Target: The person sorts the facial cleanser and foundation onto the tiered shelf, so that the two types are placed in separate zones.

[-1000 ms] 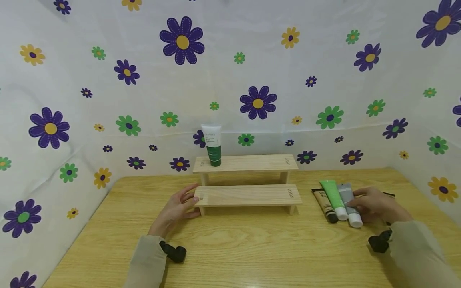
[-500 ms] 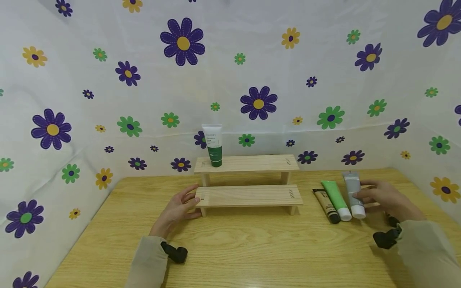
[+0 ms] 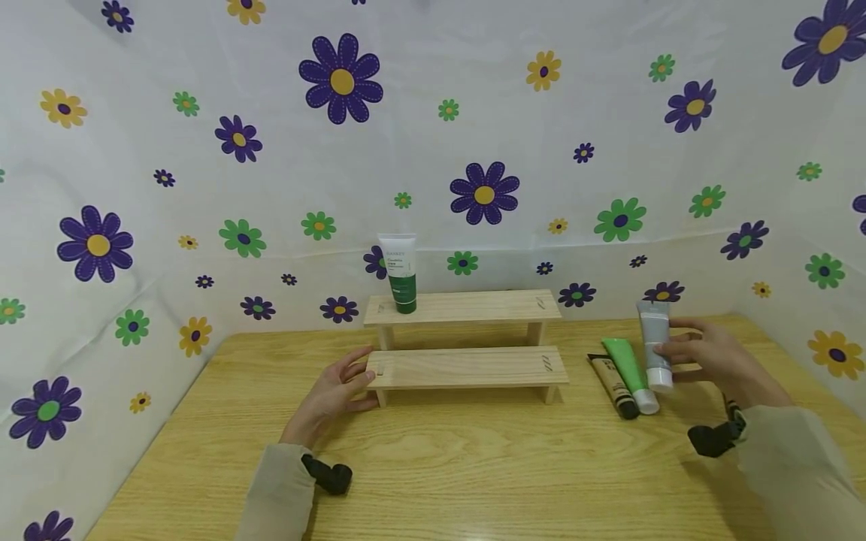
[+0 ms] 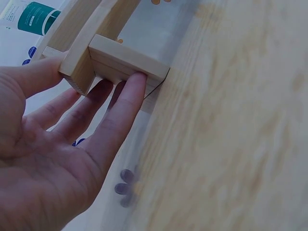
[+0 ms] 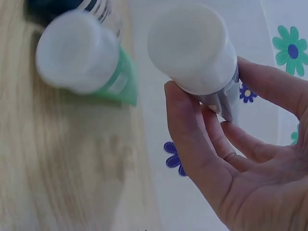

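My right hand (image 3: 720, 364) grips a grey squeeze tube (image 3: 655, 334) with a white cap, cap end down, thumb and fingers on either side. In the right wrist view the tube's white cap (image 5: 190, 48) faces the camera. At the left end of a two-step wooden shelf (image 3: 467, 368), my left hand (image 3: 331, 391) holds the lower step. Its thumb (image 4: 43, 74) lies over the step's end, and its fingertips touch the leg (image 4: 127, 60). A white and green tube (image 3: 402, 274) stands upright on the upper step's left end.
Left of the right hand, a green tube (image 3: 631, 376) with a white cap lies beside a tan tube (image 3: 613, 385) with a black cap. Both rest on the wood-grain table (image 3: 473, 466). Flower-patterned white cloth (image 3: 419, 150) hangs behind and at both sides.
The right hand has lifted the grey tube from beside the green one and moved it up and back, tilting it more upright. The left hand has stayed at the shelf.
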A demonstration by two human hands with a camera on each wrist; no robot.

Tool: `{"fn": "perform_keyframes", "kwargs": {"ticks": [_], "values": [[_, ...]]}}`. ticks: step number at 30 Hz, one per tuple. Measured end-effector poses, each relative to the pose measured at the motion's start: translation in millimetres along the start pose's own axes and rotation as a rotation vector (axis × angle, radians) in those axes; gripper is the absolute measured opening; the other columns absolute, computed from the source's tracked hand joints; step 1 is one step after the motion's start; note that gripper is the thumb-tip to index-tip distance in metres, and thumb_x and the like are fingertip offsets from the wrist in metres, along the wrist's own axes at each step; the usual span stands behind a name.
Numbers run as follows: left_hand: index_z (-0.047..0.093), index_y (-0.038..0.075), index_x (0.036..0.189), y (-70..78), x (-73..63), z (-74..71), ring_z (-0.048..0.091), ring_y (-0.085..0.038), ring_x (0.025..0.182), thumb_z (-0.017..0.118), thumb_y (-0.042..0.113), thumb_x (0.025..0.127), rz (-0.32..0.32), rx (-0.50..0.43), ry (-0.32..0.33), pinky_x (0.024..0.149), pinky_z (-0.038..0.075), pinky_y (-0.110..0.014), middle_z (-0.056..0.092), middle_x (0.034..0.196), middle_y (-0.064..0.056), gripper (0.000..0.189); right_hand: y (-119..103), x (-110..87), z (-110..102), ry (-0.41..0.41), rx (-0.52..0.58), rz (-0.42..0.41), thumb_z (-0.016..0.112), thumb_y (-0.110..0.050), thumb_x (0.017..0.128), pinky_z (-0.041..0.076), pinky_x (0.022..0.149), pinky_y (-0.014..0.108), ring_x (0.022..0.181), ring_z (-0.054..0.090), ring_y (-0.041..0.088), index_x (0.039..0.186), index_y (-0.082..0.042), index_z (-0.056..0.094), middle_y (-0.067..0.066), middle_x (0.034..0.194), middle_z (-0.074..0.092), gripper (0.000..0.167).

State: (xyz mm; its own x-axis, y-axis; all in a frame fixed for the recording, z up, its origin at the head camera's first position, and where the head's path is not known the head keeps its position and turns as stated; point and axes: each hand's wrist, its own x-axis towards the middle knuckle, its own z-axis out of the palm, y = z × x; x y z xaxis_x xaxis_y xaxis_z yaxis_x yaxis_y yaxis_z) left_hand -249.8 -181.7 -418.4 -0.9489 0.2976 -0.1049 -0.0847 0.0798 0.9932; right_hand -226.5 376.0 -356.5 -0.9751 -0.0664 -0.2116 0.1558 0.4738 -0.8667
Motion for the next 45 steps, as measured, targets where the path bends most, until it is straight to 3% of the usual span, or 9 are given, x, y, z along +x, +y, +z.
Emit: {"fn": "perform_keyframes", "kwargs": {"ticks": [9,14,21,25,30,37,40,45], "values": [[0.024,0.001,0.16,-1.1,0.5,-1.2,0.044,-0.048,0.134,0.052,0.007,0.106,0.006,0.004,-0.001,0.095,0.054,-0.051,0.033,0.154,-0.033,0.061,-21,3.3,10,0.056,0.034,-0.041,0.052,-0.018,0.107,0.058,0.089,0.047,0.1,0.06,0.021,0.153,0.018,0.003,0.043,0.146,0.026,0.076],[0.023,0.001,0.16,-1.2,0.8,-1.4,0.045,-0.049,0.133,0.053,0.008,0.106,0.007,0.011,-0.004,0.094,0.054,-0.052,0.033,0.154,-0.034,0.062,-29,4.8,15,0.066,0.059,-0.046,0.052,-0.019,0.107,0.057,0.09,0.047,0.104,0.059,0.025,0.154,0.015,0.002,0.042,0.147,0.027,0.076],[0.023,0.001,0.16,-1.5,0.2,-0.6,0.046,-0.048,0.133,0.052,0.007,0.106,0.003,0.003,0.004,0.093,0.055,-0.051,0.034,0.154,-0.033,0.062,-37,6.8,21,0.082,0.081,-0.051,0.053,-0.017,0.107,0.057,0.091,0.048,0.096,0.061,0.017,0.155,0.013,0.003,0.042,0.148,0.026,0.076],[0.023,0.001,0.16,-1.7,0.2,-0.4,0.047,-0.048,0.132,0.052,0.007,0.106,0.001,0.004,0.006,0.093,0.055,-0.051,0.034,0.154,-0.033,0.062,-39,8.1,24,0.089,0.091,-0.06,0.053,-0.016,0.107,0.056,0.092,0.049,0.103,0.06,0.027,0.154,0.014,0.006,0.04,0.146,0.028,0.073],[0.024,0.001,0.16,-1.1,0.7,-0.4,0.047,-0.047,0.132,0.053,0.008,0.106,-0.002,0.003,0.013,0.093,0.055,-0.051,0.034,0.154,-0.033,0.062,-42,10.1,26,0.097,0.091,-0.075,0.054,-0.016,0.106,0.058,0.089,0.043,0.121,0.047,0.047,0.155,0.015,0.005,0.04,0.147,0.024,0.075],[0.025,0.001,0.16,-0.7,1.5,-0.7,0.047,-0.048,0.132,0.052,0.006,0.106,-0.003,0.011,0.017,0.093,0.055,-0.052,0.035,0.153,-0.033,0.061,-47,13.0,30,0.112,0.138,-0.068,0.057,-0.016,0.105,0.056,0.093,0.047,0.128,0.04,0.054,0.156,0.011,0.003,0.04,0.151,0.02,0.079],[0.025,0.001,0.16,-0.8,1.3,-0.9,0.047,-0.048,0.132,0.052,0.006,0.106,0.002,0.011,0.015,0.093,0.054,-0.052,0.035,0.153,-0.033,0.061,-49,14.2,33,0.124,0.156,-0.074,0.058,-0.015,0.105,0.056,0.092,0.047,0.124,0.046,0.049,0.157,0.01,0.003,0.038,0.15,0.023,0.08],[0.023,0.0,0.16,-1.4,1.0,-0.9,0.047,-0.048,0.132,0.053,0.007,0.106,0.008,0.006,0.006,0.093,0.055,-0.052,0.034,0.153,-0.034,0.062,-52,16.1,37,0.125,0.198,-0.089,0.058,-0.012,0.104,0.059,0.087,0.041,0.099,0.061,0.019,0.157,0.009,0.005,0.033,0.144,0.031,0.078]]}}
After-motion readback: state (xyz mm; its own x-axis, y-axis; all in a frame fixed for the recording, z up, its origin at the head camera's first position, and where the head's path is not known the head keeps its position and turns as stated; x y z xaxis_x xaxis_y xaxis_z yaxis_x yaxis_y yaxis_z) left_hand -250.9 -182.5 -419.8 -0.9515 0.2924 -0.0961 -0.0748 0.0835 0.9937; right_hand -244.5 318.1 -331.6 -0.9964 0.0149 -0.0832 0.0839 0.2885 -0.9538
